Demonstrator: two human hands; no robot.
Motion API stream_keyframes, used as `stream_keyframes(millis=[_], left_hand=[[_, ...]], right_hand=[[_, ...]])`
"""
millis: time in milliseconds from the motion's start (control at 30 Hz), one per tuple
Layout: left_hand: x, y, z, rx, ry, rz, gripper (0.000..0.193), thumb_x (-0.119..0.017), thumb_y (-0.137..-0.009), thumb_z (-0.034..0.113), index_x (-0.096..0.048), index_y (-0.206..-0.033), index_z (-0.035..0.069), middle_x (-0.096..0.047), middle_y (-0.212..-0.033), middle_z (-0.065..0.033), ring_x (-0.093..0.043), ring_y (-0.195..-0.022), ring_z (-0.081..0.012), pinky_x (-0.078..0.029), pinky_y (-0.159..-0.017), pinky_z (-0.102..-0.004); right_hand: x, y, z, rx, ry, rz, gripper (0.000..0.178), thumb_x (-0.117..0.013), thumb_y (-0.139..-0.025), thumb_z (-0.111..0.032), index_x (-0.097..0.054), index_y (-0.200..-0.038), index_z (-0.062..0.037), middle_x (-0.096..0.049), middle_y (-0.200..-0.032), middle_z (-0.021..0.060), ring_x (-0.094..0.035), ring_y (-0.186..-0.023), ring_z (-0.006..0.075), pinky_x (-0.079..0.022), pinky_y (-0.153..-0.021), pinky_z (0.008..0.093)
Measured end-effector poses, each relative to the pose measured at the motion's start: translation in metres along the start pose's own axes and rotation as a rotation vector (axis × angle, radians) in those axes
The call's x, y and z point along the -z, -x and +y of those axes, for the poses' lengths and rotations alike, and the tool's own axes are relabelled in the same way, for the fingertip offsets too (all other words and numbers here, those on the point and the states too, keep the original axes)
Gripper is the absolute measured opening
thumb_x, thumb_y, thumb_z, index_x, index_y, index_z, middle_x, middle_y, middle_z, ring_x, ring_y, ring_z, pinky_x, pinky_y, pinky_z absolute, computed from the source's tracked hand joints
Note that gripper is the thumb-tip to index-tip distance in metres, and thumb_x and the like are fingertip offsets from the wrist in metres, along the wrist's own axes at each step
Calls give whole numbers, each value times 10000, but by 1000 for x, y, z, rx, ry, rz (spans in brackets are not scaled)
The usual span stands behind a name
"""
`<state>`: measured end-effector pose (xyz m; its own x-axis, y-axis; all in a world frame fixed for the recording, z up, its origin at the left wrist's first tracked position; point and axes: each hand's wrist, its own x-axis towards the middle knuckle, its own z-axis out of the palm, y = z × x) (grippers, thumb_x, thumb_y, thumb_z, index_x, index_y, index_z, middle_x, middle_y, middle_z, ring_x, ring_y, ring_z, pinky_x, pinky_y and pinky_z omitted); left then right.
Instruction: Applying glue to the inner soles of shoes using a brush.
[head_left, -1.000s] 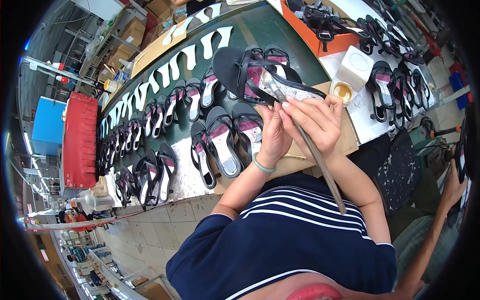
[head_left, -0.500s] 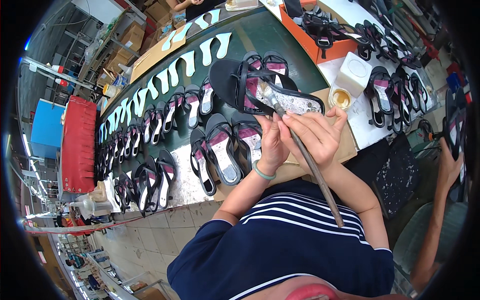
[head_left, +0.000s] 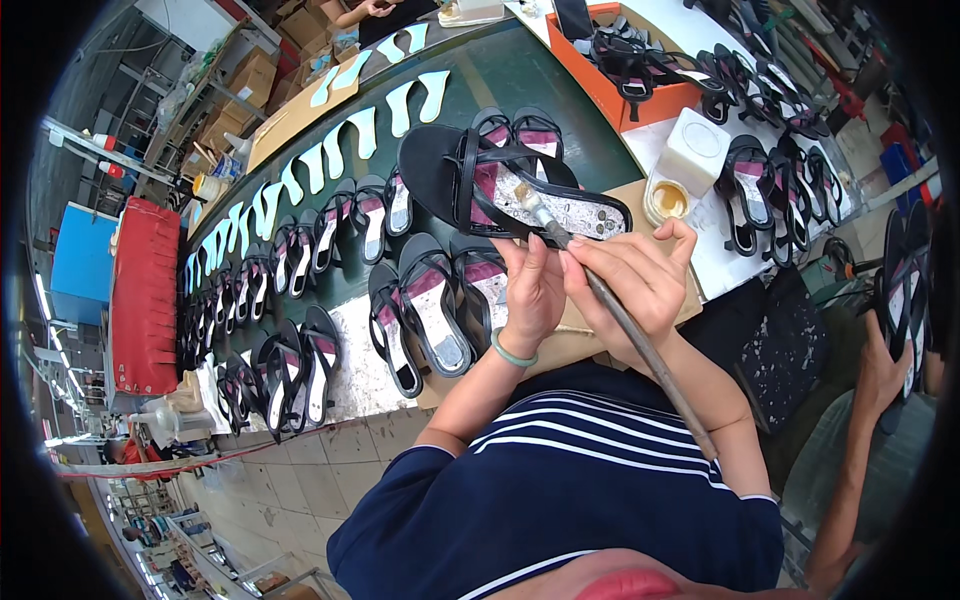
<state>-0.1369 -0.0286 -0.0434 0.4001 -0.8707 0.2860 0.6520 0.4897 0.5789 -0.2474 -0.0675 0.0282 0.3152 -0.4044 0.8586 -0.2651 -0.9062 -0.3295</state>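
Observation:
A black strappy sandal (head_left: pixel 432 178) is raised above the table, its sole side speckled and its toe part pointing left. My left hand (head_left: pixel 533 290), with a pale green bangle on the wrist, is closed on its lower edge from beneath. My right hand (head_left: pixel 630 285) grips a long-handled brush (head_left: pixel 645 345). The brush's bristles touch the speckled insole between the straps. Just right of the sandal is a small round pot (head_left: pixel 667 200) with yellowish contents, next to a white square bottle (head_left: pixel 695 150).
Rows of black sandals (head_left: pixel 435 320) and white insole pieces (head_left: pixel 355 135) lie along the green table (head_left: pixel 510 70). An orange box (head_left: pixel 600 100) of sandals sits behind. At right, another person's hand (head_left: pixel 885 365) holds a sandal. A red padded block (head_left: pixel 150 295) stands at left.
The view has shifted slightly. The sandal and both hands stay together, and the brush has moved a little along the insole, its handle now slanting more to the right.

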Motion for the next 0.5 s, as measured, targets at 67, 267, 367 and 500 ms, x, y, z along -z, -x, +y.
stream_keyframes(millis=[67, 267, 367, 500], left_hand=[[1, 0, 1, 4, 22, -28, 578, -388, -1026, 149, -51, -1481, 263, -321, -1469, -127, -395, -1327, -280, -336, -1089, -447], [-4, 0, 4, -55, -51, -60, 568, -352, -1033, 251, -36, -1505, 253, -266, -1504, -174, -339, -1364, -344, -287, -1120, -478], [-4, 5, 8, -54, -47, -60, 567, -353, -1033, 254, -43, -1508, 251, -255, -1514, -153, -323, -1374, -345, -285, -1121, -486], [-2, 5, 7, -71, -24, -83, 564, -351, -1033, 251, -49, -1510, 260, -243, -1525, -121, -303, -1387, -345, -278, -1120, -505]], right_hand=[[6, -2, -3, -20, -8, -19, 125, -756, -693, -97, -691, -796, -71, -689, -732, 15, -620, -642, 141, -289, -800, 410], [18, -4, -13, -25, 8, -67, 147, -757, -687, -88, -691, -817, -66, -692, -739, 23, -622, -645, 149, -280, -803, 413], [24, -3, -17, -31, 15, -98, 150, -756, -690, -82, -692, -824, -64, -694, -743, 26, -623, -645, 151, -277, -800, 410], [30, -4, -19, -21, 29, -113, 149, -757, -694, -80, -692, -827, -62, -696, -748, 28, -621, -641, 148, -275, -800, 407]])
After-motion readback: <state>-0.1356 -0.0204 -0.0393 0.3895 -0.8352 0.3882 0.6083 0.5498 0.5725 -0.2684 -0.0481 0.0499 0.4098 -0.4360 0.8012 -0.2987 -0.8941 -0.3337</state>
